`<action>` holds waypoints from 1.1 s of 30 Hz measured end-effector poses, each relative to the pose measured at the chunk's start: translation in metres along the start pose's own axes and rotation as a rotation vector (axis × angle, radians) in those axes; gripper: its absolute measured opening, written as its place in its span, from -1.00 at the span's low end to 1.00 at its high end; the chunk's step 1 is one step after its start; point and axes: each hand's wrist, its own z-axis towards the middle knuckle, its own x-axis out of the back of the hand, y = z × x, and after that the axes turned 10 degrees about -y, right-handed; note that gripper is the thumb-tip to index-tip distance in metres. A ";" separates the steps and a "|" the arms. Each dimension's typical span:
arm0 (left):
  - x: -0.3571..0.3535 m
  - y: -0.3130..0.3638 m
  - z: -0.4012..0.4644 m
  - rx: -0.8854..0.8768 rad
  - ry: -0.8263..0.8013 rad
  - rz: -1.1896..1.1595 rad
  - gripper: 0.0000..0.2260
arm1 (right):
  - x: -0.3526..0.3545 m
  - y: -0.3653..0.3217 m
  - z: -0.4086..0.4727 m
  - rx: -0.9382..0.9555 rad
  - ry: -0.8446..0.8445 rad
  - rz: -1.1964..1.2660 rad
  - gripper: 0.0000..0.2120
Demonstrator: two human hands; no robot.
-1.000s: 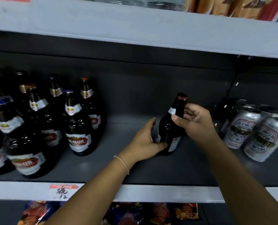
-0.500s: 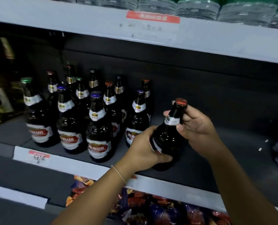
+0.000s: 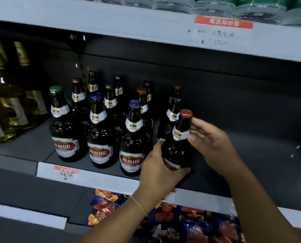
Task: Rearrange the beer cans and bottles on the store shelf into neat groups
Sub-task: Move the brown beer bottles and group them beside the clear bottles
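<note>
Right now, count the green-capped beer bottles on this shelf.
3 green-capped bottles: one at the front left of the group, one in the second row, one farther back. More may hide behind.

lower label of the dark brown red-capped glass bottle (image 3: 178, 142) hidden under gripping left hand (image 3: 161, 170); pale yellow glass bottles (image 3: 4, 109) far left of the grip, cut by the edge.
</note>
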 end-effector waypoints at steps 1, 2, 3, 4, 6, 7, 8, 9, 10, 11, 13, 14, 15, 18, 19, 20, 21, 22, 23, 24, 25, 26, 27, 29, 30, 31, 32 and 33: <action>0.000 0.000 0.000 0.003 0.000 0.009 -0.18 | -0.003 0.000 -0.002 -0.020 0.038 -0.011 -0.56; 0.000 0.000 0.000 -0.001 0.002 0.022 -0.18 | -0.006 0.000 -0.006 -0.034 0.071 -0.010 -0.59; 0.000 0.000 0.001 -0.009 0.000 0.034 -0.18 | -0.009 0.002 -0.011 -0.050 0.103 -0.009 -0.62; 0.000 -0.001 0.001 -0.017 -0.006 0.043 -0.18 | -0.013 0.005 -0.017 -0.070 0.138 -0.021 -0.66; 0.002 -0.005 0.001 -0.029 -0.030 0.046 -0.12 | -0.023 0.016 -0.031 -0.131 0.201 -0.063 -0.73; 0.003 -0.008 -0.001 -0.037 -0.053 0.040 -0.08 | -0.028 0.023 -0.039 -0.162 0.220 -0.063 -0.75; 0.005 -0.011 -0.004 -0.045 -0.083 0.029 -0.03 | -0.033 0.030 -0.046 -0.190 0.231 -0.044 -0.73; 0.006 -0.015 -0.008 -0.048 -0.119 0.014 0.01 | -0.037 0.036 -0.052 -0.215 0.240 -0.021 -0.71; 0.007 -0.019 -0.013 -0.056 -0.157 -0.005 0.01 | -0.041 0.040 -0.056 -0.233 0.249 -0.001 -0.69; 0.008 -0.023 -0.017 -0.070 -0.190 -0.030 -0.02 | -0.045 0.043 -0.059 -0.243 0.259 0.015 -0.68; 0.012 -0.030 -0.024 -0.072 -0.240 -0.067 -0.11 | -0.052 0.046 -0.060 -0.247 0.269 0.043 -0.67; 0.015 -0.032 -0.027 -0.065 -0.257 -0.066 -0.14 | -0.055 0.048 -0.060 -0.249 0.271 0.056 -0.65; 0.018 -0.033 -0.029 -0.063 -0.270 -0.061 -0.17 | -0.057 0.051 -0.059 -0.256 0.273 0.065 -0.63; 0.028 -0.031 -0.032 -0.076 -0.284 -0.045 -0.30 | -0.061 0.054 -0.058 -0.278 0.272 0.087 -0.51; 0.030 -0.031 -0.032 -0.087 -0.279 -0.038 -0.31 | -0.061 0.055 -0.057 -0.288 0.268 0.093 -0.45; 0.031 -0.033 -0.033 -0.104 -0.277 -0.033 -0.33 | -0.062 0.055 -0.057 -0.300 0.260 0.101 -0.39; 0.031 -0.036 -0.034 -0.117 -0.271 -0.025 -0.36 | -0.063 0.055 -0.057 -0.315 0.251 0.111 -0.32; 0.031 -0.040 -0.035 -0.125 -0.262 -0.015 -0.37 | -0.064 0.056 -0.056 -0.325 0.243 0.115 -0.27; 0.031 -0.044 -0.036 -0.130 -0.246 -0.009 -0.37 | -0.066 0.056 -0.055 -0.334 0.239 0.111 -0.24; 0.031 -0.047 -0.037 -0.132 -0.227 -0.003 -0.38 | -0.067 0.056 -0.054 -0.342 0.236 0.100 -0.22; 0.030 -0.049 -0.037 -0.136 -0.209 0.000 -0.38 | -0.069 0.056 -0.053 -0.351 0.233 0.084 -0.22; 0.030 -0.050 -0.038 -0.142 -0.196 -0.002 -0.39 | -0.070 0.056 -0.053 -0.358 0.233 0.070 -0.22; 0.030 -0.050 -0.038 -0.148 -0.186 -0.007 -0.40 | -0.071 0.055 -0.053 -0.362 0.232 0.048 -0.23; 0.027 -0.053 -0.039 -0.159 -0.158 -0.016 -0.42 | -0.073 0.054 -0.054 -0.367 0.236 -0.046 -0.23; 0.026 -0.053 -0.040 -0.159 -0.147 -0.021 -0.42 | -0.074 0.053 -0.055 -0.368 0.238 -0.088 -0.22; 0.025 -0.054 -0.041 -0.154 -0.142 -0.029 -0.42 | -0.075 0.054 -0.055 -0.371 0.240 -0.106 -0.21; 0.024 -0.055 -0.042 -0.148 -0.144 -0.039 -0.41 | -0.075 0.054 -0.055 -0.373 0.237 -0.103 -0.21; 0.023 -0.056 -0.043 -0.143 -0.148 -0.044 -0.40 | -0.075 0.053 -0.055 -0.375 0.236 -0.098 -0.22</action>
